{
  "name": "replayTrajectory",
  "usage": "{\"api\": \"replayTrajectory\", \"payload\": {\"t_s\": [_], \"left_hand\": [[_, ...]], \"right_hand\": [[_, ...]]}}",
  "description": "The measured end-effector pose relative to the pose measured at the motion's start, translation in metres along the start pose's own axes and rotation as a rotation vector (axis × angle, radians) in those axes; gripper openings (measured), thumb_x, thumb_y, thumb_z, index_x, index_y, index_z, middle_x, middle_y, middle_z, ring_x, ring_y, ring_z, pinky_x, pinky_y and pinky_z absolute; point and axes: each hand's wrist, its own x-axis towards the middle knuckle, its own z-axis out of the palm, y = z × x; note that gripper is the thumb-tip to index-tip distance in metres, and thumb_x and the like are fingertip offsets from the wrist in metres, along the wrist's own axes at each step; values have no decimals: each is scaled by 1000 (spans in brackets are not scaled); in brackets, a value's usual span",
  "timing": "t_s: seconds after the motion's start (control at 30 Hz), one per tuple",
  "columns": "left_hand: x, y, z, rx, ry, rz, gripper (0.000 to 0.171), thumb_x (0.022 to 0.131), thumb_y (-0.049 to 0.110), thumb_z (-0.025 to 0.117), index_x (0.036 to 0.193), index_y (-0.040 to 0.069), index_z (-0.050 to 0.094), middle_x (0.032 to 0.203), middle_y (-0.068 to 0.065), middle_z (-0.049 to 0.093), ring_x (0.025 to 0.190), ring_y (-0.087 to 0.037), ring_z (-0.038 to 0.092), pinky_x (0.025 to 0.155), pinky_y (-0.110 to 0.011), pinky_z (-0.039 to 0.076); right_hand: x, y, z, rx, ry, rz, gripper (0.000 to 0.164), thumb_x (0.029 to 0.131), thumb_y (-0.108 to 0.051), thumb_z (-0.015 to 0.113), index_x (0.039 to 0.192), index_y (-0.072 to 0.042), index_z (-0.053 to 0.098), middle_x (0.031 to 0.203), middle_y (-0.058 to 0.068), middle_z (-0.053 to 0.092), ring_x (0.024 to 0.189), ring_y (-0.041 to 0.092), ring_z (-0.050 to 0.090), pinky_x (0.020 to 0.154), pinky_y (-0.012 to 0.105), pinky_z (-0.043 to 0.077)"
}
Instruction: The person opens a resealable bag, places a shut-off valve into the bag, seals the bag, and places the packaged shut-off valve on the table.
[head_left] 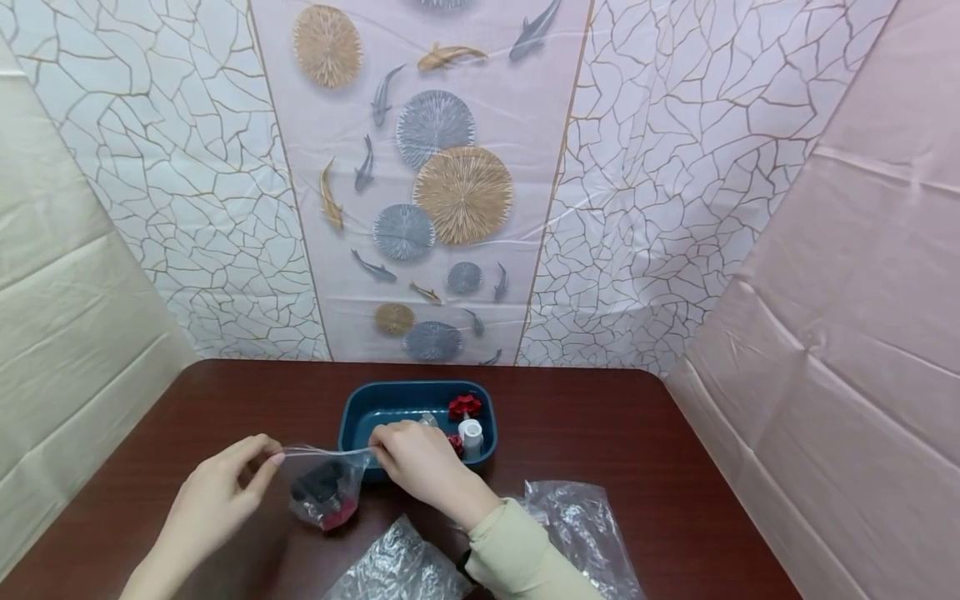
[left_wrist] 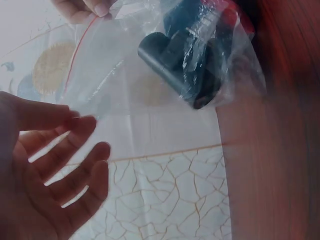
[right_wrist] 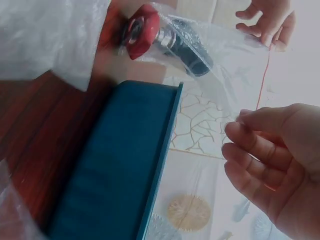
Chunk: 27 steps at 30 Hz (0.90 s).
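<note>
Right at the bottom edge, low centre, a crumpled plastic bag [head_left: 405, 571] lies on the dark red-brown table [head_left: 600, 442], and your pale sleeve [head_left: 517, 542] cuts in just beside it. Past the sleeve, lower right, a clear plastic bag [head_left: 585, 529] lies wrinkled and flat.

Now the action, lower left: your left hand [head_left: 213, 492] has thumb and forefinger pinching one end of the zip bag's mouth, the other fingers loosely bent. Across at lower centre, your right hand [head_left: 420, 458] pinches the opposite end between thumb and forefinger, and that mouth runs taut between you! The zip bag [head_left: 341, 467] hangs from it, left of centre, with a black fitting [head_left: 322, 483] inside and a red handwheel [head_left: 339, 514] at the bottom; whether the bag touches the table, you cannot tell from here. Both wrist views pick up a red line along the seal.

Just beyond, partly behind your right hand, sits the blue tray [head_left: 375, 400], and in its right end a white fitting [head_left: 471, 433] with a red knob [head_left: 465, 406] behind it. Farthest off, upper centre, hangs the patterned cloth [head_left: 463, 196], fish and gold and grey discs all over.
</note>
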Motion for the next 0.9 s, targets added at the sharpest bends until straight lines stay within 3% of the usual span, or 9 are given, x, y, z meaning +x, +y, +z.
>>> {"api": "replayTrajectory", "payload": {"t_s": [0.2, 0.4, 0.7, 0.9], "left_hand": [[-2, -5, -1, 49, -13, -26, 9, 94, 15, 69, 97, 24, 66, 78, 16, 53, 62, 1, 45, 53, -30, 37], [-5, -9, -1, 93, 23, -1, 18, 92, 15, 72, 106, 27, 70, 77, 17, 50, 66, 0, 48, 52, -33, 36], [-7, -10, 1, 71, -3, -5, 33, 90, 13, 74, 121, 18, 65, 82, 16, 57, 63, 2, 46, 53, -33, 39], [-5, -7, 1, 65, -32, 0, 33, 89, 12, 74, 121, 17, 65, 79, 18, 57, 64, 3, 48, 54, -33, 42]], "right_hand": [[7, -2, 3, 5, -1, -12, 11, 101, -22, 64, 99, -18, 74, 89, -9, 71, 74, -1, 61, 63, 14, 48], [5, -2, 3, 16, -55, 0, 15, 102, -22, 63, 108, -17, 76, 97, -8, 73, 82, 1, 65, 67, 15, 50], [0, -1, 5, 21, -52, -7, 19, 102, -22, 62, 115, -17, 75, 105, -7, 74, 90, 3, 67, 72, 17, 52], [-3, -1, -1, 43, -35, 1, 19, 102, -22, 62, 115, -17, 75, 105, -7, 74, 91, 3, 67, 73, 16, 52]]}}
